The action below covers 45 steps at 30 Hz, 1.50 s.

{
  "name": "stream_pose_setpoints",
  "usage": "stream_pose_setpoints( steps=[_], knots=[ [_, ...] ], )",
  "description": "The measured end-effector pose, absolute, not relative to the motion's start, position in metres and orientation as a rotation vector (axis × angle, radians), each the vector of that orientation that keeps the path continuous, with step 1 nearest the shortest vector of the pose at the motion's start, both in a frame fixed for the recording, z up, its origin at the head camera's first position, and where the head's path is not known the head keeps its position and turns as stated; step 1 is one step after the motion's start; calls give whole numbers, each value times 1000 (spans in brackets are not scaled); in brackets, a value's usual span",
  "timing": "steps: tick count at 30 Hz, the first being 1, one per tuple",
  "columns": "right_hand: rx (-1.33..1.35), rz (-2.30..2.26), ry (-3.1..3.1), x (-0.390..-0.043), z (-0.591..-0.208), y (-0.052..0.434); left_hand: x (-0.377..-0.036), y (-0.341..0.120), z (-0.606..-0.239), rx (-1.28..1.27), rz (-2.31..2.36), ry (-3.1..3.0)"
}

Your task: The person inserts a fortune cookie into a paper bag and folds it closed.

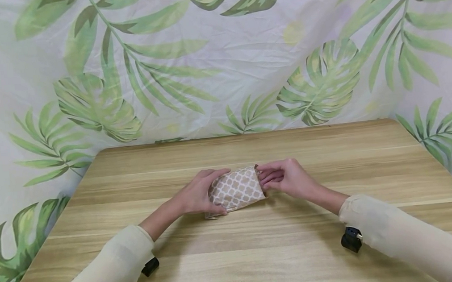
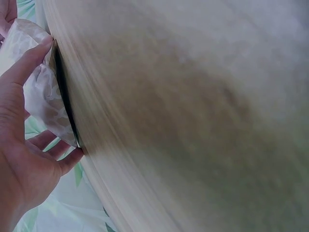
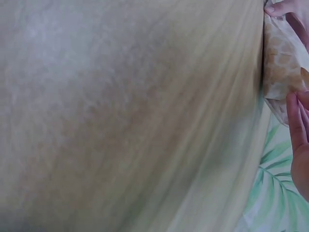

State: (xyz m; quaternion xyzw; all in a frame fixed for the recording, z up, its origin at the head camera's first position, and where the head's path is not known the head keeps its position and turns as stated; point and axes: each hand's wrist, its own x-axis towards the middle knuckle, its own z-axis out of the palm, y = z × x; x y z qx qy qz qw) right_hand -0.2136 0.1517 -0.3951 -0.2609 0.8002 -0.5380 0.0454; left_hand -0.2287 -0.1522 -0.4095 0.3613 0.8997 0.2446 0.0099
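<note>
My left hand [image 1: 198, 197] curls round the left end of the small tan paper bag with a white lattice print [image 1: 236, 190], thumb over the top, the other fingers [image 2: 50, 147] tucked under its near edge, so it's gripped. My right hand [image 1: 288, 181] meets the bag's right end at the crumpled opening; fingers [image 1: 270, 173] bent and pinching the paper there (the tips are partly hidden, so the exact hold is unclear). The bag lies on its side approx. mid light wooden worktop [image 1: 260, 254], between both hands. Cream sleeves [image 1: 112, 272] cover my forearms, w/ a black wrist-mounted device [image 1: 350, 239] under the right one. Leaf-print cloth backdrop [image 1: 218, 56] hangs behind.
</note>
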Motion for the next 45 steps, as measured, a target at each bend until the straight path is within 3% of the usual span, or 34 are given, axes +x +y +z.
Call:
stream_pose_setpoints(
  steps=[14, 31, 45],
  knots=[
    [-841, -1591, 2551, -218, -396, 165, -229, -151, -406, 1123, 704, 2808],
    [-497, -1550, 2549, -209, -394, 184, -233, -141, -393, 982, 650, 2801],
    [-253, -1698, 2187, -200, -396, 175, -231, -131, -388, 805, 960, 2524]
  ],
)
